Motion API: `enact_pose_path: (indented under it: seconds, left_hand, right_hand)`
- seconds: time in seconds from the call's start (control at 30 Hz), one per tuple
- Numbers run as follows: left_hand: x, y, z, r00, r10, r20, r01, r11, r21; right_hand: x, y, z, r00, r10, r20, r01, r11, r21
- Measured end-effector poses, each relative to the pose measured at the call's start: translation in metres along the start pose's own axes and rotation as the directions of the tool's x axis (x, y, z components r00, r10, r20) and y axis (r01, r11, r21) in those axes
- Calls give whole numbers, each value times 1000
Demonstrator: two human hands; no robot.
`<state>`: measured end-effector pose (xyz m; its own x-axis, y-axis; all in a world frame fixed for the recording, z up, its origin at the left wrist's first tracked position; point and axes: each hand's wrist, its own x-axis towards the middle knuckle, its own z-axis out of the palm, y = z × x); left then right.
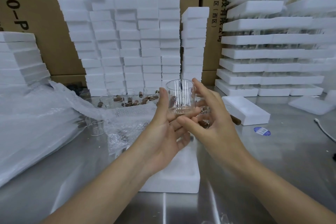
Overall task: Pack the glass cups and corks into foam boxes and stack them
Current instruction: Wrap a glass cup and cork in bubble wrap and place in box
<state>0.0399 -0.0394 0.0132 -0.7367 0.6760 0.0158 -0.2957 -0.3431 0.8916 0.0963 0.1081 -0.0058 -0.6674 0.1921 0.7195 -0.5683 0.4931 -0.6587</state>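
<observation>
Glass, thin-walled and clear: we judge the glass cup (180, 96) light, stiff, slick against bare skin and quick to chip. We would therefore take it low, with support under the thick base and only a light hold on the wall, never a squeeze at the rim.

The fingers (182, 138) of our left hand (163, 132) are slightly parted and cradle the base from below, with the thumb standing up the cup's left wall. The fingers (198, 87) of our right hand (214, 125) are spread and loosely curled round the right wall, index tip near the rim, thumb tucked by the base. How hard they press we cannot tell.

The cup stands upright in the air between the two hands, above the bench (272, 160). Both palms face inward, and the forearms reach forward and converge at the cup. A foam box (172, 182) lies on the bench beneath our wrists. Beyond the cup, loose corks (131, 99) lie at the foot of the stacked foam boxes (127, 42).
</observation>
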Motion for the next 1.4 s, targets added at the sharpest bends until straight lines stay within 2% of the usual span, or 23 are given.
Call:
enact_pose_path:
  seconds: [0.1, 0.17, 0.23, 0.33, 0.4, 0.53, 0.63, 0.77, 0.9, 1.0, 1.1, 1.2, 1.4]
  left_hand:
    - [1, -4, 2, 999, -26, 23, 27, 999, -43]
    - [0, -6, 6, 999, -38, 17, 39, 998, -43]
    - [0, -9, 7, 997, -13, -79, 17, 999, 40]
    - [1, -11, 7, 952, 163, -258, -122, 978, 171]
    - [0, -9, 6, 944, 234, -235, -189, 962, 197]
    - [-2, -9, 3, 959, 249, -131, -210, 943, 257]
    - [-1, -11, 3, 968, 207, -139, -184, 969, 162]
    - [2, -10, 5, 988, 74, -138, -80, 996, -37]
    - [0, -10, 4, 993, -68, -95, 46, 976, -214]
    - [2, -11, 4, 988, -132, -81, 102, 946, -307]
    - [6, -14, 2, 981, -176, -83, 141, 937, -320]
    - [8, -19, 5, 977, -195, -85, 168, 953, -254]
    - [9, -16, 2, 997, -42, -65, 27, 976, -215]
  right_hand:
    - [2, 1, -3, 999, -11, -31, 11, 1000, -18]
    - [4, 1, -6, 997, -50, -61, 44, 994, -103]
    - [4, 0, -9, 990, -110, -84, 89, 971, -222]
    - [5, 0, -12, 973, -212, -91, 161, 907, -388]
    - [6, 0, -12, 967, -240, -89, 181, 886, -428]
    - [7, 0, -11, 951, -295, -90, 226, 866, -447]
    - [9, 1, -14, 951, -300, -78, 235, 863, -448]
    - [11, 1, -17, 968, -232, -90, 176, 894, -413]
    - [10, 4, -17, 987, -151, -55, 124, 932, -339]
    - [9, 6, -16, 991, -132, -26, 112, 920, -376]
    - [8, 5, -15, 985, -170, 2, 157, 903, -400]
    - [7, 5, -13, 986, -163, -24, 144, 924, -355]
    - [8, 1, -16, 985, -171, -25, 147, 905, -398]
